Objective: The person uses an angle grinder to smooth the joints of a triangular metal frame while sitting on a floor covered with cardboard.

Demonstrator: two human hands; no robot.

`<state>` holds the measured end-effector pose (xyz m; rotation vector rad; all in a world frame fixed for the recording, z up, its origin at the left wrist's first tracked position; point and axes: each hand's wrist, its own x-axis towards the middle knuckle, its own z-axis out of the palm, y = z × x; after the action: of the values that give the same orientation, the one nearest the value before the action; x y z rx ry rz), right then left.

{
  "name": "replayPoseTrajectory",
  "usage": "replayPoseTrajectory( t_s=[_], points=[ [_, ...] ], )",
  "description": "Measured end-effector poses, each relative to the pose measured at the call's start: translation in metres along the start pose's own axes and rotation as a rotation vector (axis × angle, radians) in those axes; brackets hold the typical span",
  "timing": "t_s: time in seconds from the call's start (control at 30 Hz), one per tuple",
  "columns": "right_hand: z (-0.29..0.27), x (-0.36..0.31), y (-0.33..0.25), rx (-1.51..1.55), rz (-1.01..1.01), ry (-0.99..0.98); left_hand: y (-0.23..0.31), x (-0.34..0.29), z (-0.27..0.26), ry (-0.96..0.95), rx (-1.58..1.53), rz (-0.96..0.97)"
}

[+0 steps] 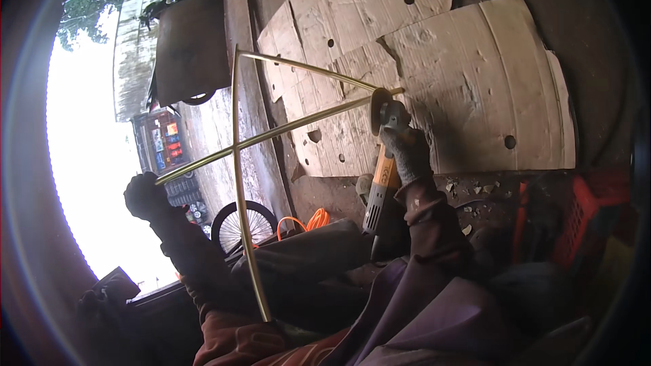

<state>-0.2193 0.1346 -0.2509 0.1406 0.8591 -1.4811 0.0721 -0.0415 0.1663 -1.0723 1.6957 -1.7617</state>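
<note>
My left hand (144, 196), in a dark glove, is closed round the lower left end of a gold-coloured metal tube frame (298, 122). One long tube runs up to the right from that hand. A second, bent tube crosses it, and its far arm slants back toward the long tube's other end. In my right hand (410, 152), in a grey glove, is an angle grinder (384, 175) with an orange and grey body. Its round disc (378, 114) stands at the frame's right end, where the tubes come together; whether it touches them I cannot tell.
Flattened cardboard sheets (475, 88) with holes cover the ground beyond the grinder. A spoked wheel (237, 220) and an orange coiled cord (317, 219) lie near my knee. A red plastic crate (580, 220) stands at the right. A dark panel (193, 47) with wheels is at the upper left.
</note>
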Motion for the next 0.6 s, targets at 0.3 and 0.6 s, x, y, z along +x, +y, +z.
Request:
replayPoseTrajectory(
  t_s=[0.3, 0.6],
  points=[
    [0.076, -0.040, -0.005, -0.116, -0.279, -0.191, -0.015, 0.022, -0.033, -0.219, -0.061, 0.015],
    [0.046, -0.016, 0.005, -0.126, -0.193, -0.316, 0.011, 0.059, -0.049, -0.608, 0.195, -0.023]
  ],
)
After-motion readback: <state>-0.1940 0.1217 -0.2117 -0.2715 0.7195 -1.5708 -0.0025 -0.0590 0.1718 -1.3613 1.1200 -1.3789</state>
